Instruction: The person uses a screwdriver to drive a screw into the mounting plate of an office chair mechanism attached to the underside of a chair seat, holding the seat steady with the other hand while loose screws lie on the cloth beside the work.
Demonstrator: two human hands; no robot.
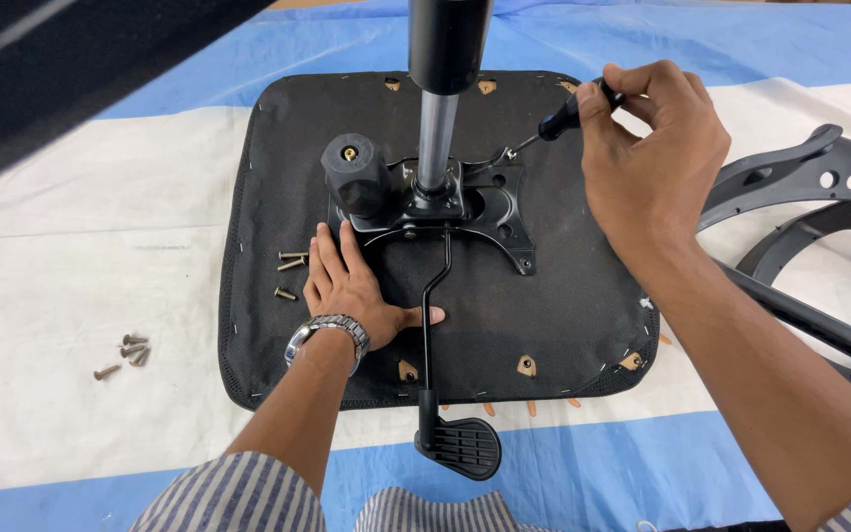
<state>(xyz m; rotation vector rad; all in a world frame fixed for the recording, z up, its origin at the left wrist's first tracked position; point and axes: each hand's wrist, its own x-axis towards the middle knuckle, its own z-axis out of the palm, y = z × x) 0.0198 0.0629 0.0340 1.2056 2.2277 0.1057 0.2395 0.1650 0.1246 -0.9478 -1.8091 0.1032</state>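
Right: right hand [647, 163] wraps fully around black-handled screwdriver [571, 110], tip below-left of the grip on black metal seat plate [485, 212]. Left hand [352, 286] flat, holding nothing. Keep shaft square, press firmly.

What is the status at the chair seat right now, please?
Left hand flat on seat underside. Right hand grips screwdriver, tip at mechanism plate. Loose screws beside left hand.

1. Blue-and-white striped sheet [100, 227] covers the floor and carries everything.
2. Black upturned seat pad [554, 305] lies flat at centre of the sheet.
3. Small cluster of loose bolts [126, 352] lies on the white stripe, left of the pad.
4. Black chair frame parts [819, 187] rest at the right edge.
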